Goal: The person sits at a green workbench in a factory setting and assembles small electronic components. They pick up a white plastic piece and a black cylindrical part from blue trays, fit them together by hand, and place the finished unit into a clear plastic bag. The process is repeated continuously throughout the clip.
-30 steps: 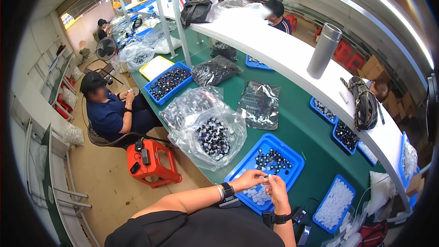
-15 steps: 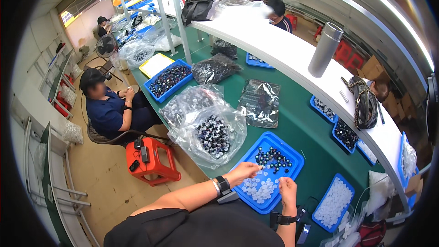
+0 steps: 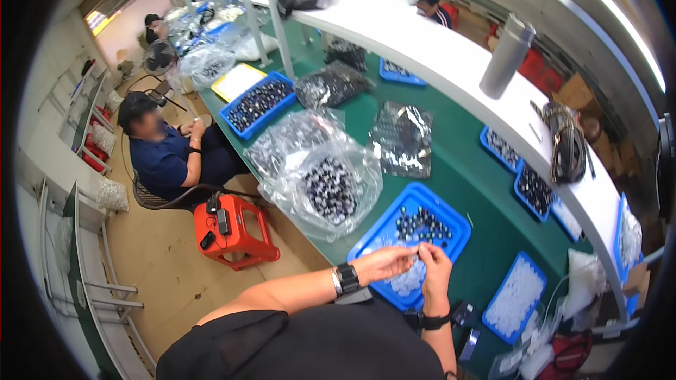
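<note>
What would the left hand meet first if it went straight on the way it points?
Probably the right hand, just ahead of the left hand; whether they touch is unclear.

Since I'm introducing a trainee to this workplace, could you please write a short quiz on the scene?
1. True or false: the left hand and right hand are close together over a blue tray.
2. Which stands on the white shelf? A) red stool B) grey cylindrical container C) yellow tray
3. In the tray under the hands, which lie nearer the camera wearer: the dark beads or the pale pieces?

Key: 1. True. 2. B. 3. The pale pieces.
</note>
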The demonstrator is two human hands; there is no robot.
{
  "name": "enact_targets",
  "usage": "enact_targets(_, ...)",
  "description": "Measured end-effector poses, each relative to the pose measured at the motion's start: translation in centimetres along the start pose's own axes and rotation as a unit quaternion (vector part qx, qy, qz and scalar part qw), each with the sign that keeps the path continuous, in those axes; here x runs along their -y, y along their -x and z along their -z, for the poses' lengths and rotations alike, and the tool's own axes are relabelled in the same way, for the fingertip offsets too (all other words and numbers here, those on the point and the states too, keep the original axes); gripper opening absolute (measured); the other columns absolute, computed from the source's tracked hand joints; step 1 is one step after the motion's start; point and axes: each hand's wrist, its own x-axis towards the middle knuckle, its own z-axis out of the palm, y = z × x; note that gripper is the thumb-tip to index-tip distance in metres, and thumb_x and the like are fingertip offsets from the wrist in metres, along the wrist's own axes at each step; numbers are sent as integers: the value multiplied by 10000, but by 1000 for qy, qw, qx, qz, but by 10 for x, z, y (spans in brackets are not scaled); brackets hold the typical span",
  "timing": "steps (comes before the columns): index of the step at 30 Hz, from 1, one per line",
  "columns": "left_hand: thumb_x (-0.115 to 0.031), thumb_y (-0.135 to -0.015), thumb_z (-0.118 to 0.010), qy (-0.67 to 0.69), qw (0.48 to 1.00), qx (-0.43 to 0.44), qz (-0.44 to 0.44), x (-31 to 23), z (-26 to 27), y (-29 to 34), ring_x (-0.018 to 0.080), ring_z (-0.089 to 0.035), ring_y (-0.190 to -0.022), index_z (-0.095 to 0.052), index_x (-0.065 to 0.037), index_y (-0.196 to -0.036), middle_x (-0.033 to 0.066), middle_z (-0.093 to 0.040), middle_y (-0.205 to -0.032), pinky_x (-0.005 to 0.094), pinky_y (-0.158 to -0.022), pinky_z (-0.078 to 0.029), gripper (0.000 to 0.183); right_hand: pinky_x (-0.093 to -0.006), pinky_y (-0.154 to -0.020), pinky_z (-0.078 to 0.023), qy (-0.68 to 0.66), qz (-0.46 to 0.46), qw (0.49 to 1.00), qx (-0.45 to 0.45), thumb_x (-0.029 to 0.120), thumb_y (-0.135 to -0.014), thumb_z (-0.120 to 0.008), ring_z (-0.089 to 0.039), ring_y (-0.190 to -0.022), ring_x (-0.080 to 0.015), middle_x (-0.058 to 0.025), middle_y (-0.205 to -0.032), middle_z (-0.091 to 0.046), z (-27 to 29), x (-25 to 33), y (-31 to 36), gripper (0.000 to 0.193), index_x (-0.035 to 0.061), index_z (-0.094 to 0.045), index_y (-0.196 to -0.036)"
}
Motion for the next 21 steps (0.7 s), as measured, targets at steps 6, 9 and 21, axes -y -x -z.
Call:
enact_targets(6,-162,-907,-596,-8,999,-37,-22,3,3,8,110,-610,-739,-622,-50,-960,19,-633,-825,225,-672,-511,127,-225,-742,-465,37,7,999,9,102,-871,-637,-592,-812,-102,-58,-900,-662,-11,2,2,163,-25,-670,-969)
enact_targets(9,-152,-910,-594,4,997,-66,-43,6,-6,12,99,-593,-752,-603,-40,-975,21,-605,-869,211,-671,-507,130,-224,-745,-467,2,6,1000,-9,106,-874,-637,-600,-835,-106,-71,-913,-669,-18,2,5,224,-47,-630,-1037)
enact_targets(21,-168,-919,-585,-53,994,-82,-56,21,-3,7,90,-584,-798,-591,-45,-985,15,-593,-903,223,-770,-504,139,-213,-679,-464,146,65,985,-69,140,-931,-566,-592,-759,-87,-64,-861,-665,-21,-6,14,146,0,-603,-947)
